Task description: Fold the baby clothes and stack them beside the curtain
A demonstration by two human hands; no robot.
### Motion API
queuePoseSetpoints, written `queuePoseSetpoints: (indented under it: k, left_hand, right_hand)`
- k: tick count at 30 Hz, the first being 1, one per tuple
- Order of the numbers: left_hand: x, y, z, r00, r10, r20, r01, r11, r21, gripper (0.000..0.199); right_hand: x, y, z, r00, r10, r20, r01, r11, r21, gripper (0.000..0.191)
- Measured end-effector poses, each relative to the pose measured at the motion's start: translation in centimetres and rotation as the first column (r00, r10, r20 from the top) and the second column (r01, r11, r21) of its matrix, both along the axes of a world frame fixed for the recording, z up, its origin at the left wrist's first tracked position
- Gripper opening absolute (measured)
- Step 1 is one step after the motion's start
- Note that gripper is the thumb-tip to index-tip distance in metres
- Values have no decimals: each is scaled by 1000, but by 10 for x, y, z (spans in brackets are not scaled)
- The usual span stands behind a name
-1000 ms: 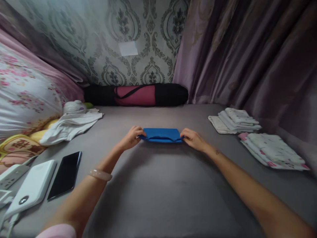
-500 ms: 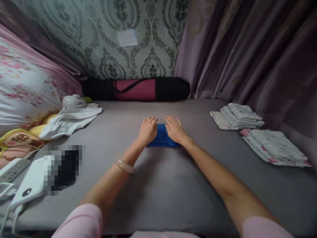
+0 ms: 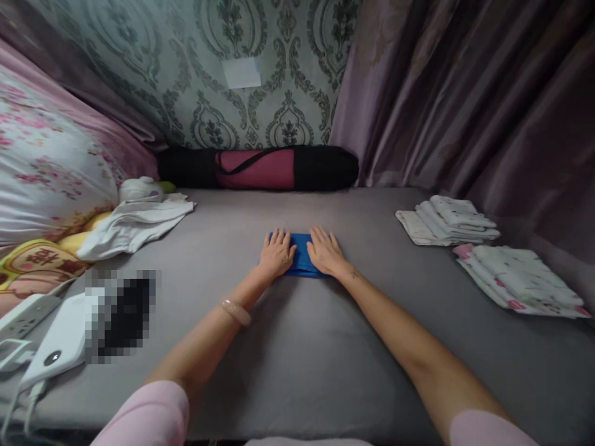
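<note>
A folded blue cloth (image 3: pixel 301 254) lies flat on the grey sheet (image 3: pixel 297 347), straight ahead of me. My left hand (image 3: pixel 277 253) rests palm down on its left part, fingers stretched forward and thumb out to the side. On the right part of the cloth lies my right hand (image 3: pixel 326 251), also flat with the fingers extended. A strip of blue shows between the two hands; the rest of the cloth is partly covered by them. A pale bangle (image 3: pixel 236 312) circles my left wrist.
Two stacks of folded cloths, one farther back (image 3: pixel 458 220) and one nearer (image 3: pixel 525 279), sit at right. A black and maroon roll bag (image 3: pixel 255 168) lies along the wall. At left are a white garment (image 3: pixel 134 226), a white power bank (image 3: pixel 62 337) and a power strip (image 3: pixel 28 314).
Both hands have come down flatter onto the blue cloth. My left hand has shifted slightly outward, its fingers more spread. The view has moved a little.
</note>
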State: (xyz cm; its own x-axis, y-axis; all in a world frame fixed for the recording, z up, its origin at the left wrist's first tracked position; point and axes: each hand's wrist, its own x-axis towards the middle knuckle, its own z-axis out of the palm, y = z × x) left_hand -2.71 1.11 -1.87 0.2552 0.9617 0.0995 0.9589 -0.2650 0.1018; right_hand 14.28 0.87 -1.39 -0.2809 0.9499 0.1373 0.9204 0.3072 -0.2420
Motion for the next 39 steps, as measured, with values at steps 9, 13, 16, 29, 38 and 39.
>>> queuePoseSetpoints:
  k: [9, 13, 16, 29, 38, 39]
  left_hand:
    - [-27, -5, -17, 993, 52, 105, -42, 995, -96, 69]
    - [-30, -2, -16, 981, 102, 163, -92, 993, -71, 72]
    - [-38, -1, -12, 955, 201, 218, -199, 980, -29, 64]
    - [-51, 13, 13, 845, 419, 332, -311, 891, -330, 33]
    - [-45, 20, 8, 726, 467, 505, -217, 852, -476, 23]
    - [-42, 19, 10, 712, 458, 532, -203, 859, -470, 20]
  right_hand:
    - [20, -2, -24, 994, -105, -23, 104, 993, -54, 61]
    - [24, -4, -22, 989, -128, -71, 126, 992, -32, 61]
    - [30, -11, -12, 968, -230, -102, 229, 973, -21, 59]
    - [42, 1, 5, 802, -530, -275, 408, 823, -396, 32]
    - [43, 9, 6, 675, -551, -491, 239, 793, -561, 14]
    - [43, 6, 7, 669, -540, -511, 224, 802, -554, 12]
